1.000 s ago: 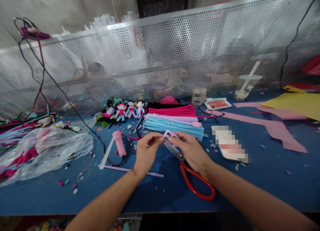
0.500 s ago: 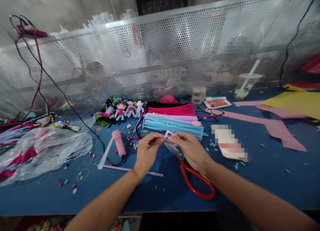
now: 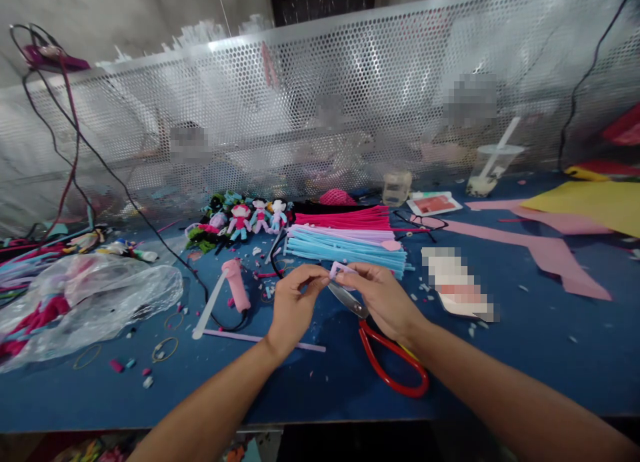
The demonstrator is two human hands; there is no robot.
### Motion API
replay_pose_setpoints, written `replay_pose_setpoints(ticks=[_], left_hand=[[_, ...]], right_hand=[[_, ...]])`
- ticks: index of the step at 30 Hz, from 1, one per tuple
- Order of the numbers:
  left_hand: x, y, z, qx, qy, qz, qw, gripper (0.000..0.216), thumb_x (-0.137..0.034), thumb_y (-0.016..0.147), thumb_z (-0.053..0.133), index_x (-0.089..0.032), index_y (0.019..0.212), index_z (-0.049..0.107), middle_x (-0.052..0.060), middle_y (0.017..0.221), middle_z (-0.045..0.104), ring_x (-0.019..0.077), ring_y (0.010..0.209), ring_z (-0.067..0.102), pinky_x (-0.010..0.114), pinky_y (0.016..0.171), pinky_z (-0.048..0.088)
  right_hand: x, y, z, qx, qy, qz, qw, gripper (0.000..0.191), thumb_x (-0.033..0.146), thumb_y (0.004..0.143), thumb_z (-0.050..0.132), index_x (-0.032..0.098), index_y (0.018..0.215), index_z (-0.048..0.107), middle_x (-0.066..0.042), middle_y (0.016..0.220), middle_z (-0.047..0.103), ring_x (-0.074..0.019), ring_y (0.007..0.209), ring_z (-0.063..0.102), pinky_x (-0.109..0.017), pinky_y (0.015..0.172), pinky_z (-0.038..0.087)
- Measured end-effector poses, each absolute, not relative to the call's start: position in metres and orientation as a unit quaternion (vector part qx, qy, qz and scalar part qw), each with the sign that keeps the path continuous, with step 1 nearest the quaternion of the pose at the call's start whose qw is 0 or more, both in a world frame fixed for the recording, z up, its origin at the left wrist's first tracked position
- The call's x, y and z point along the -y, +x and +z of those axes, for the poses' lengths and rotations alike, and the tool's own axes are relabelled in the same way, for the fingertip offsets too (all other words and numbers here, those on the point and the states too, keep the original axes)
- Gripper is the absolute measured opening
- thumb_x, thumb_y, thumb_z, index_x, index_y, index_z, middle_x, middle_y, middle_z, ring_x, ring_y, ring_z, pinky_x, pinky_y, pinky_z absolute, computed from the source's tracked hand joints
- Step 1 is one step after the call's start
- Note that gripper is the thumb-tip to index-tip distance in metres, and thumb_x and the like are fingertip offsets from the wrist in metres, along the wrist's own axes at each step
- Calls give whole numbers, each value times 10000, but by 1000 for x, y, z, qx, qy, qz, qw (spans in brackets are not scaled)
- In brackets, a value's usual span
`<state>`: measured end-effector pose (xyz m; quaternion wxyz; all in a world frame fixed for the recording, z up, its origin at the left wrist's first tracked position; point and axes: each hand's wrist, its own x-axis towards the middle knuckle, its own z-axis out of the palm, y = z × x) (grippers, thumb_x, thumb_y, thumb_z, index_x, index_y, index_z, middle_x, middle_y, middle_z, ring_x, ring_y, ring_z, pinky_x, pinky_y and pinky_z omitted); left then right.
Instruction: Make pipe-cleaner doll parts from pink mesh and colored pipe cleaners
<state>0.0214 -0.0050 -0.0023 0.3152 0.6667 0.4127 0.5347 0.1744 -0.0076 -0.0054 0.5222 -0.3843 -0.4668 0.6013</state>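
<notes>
Between my hands is a small lavender pipe cleaner point(image 3: 336, 269) bent into an angular loop. The fingertips of my left hand point(image 3: 296, 301) are pinched at its left end. My right hand point(image 3: 387, 300) grips its other side with thumb and forefinger. Red-handled scissors point(image 3: 395, 365) lie under my right hand, their blades pointing up and left beneath my fingertips. A straight lavender pipe cleaner point(image 3: 235, 337) rests on the blue table, partly hidden by my left wrist. Just beyond my hands are bundles of blue pipe cleaners point(image 3: 345, 249) and magenta pipe cleaners point(image 3: 345, 217).
A pink corded tool, seemingly a glue gun point(image 3: 236, 289), lies left of my hands. Small dolls point(image 3: 257, 215) sit behind it; a plastic bag point(image 3: 125, 289) is far left. Rightward are a blurred-out flat object point(image 3: 455, 282), pink sheet scraps point(image 3: 550, 255) and a drink cup point(image 3: 493, 169).
The view has shifted very slightly. Both hands keep almost the same pose around the bent lavender pipe cleaner, and the scissors stay beneath.
</notes>
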Motion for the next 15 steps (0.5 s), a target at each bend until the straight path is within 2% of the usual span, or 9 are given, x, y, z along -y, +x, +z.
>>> replay_pose_setpoints(ticks=[15], left_hand=[[4,20,-5,-405,695,523,281,93,-226,795,596,-200,779,684,26,786,666,161,750,590,268,724,451]], right_hand=[[8,174,-5,466,-387,605,517,193,354,707,678,169,685,626,22,595,500,-88,528,358,-260,504,233]])
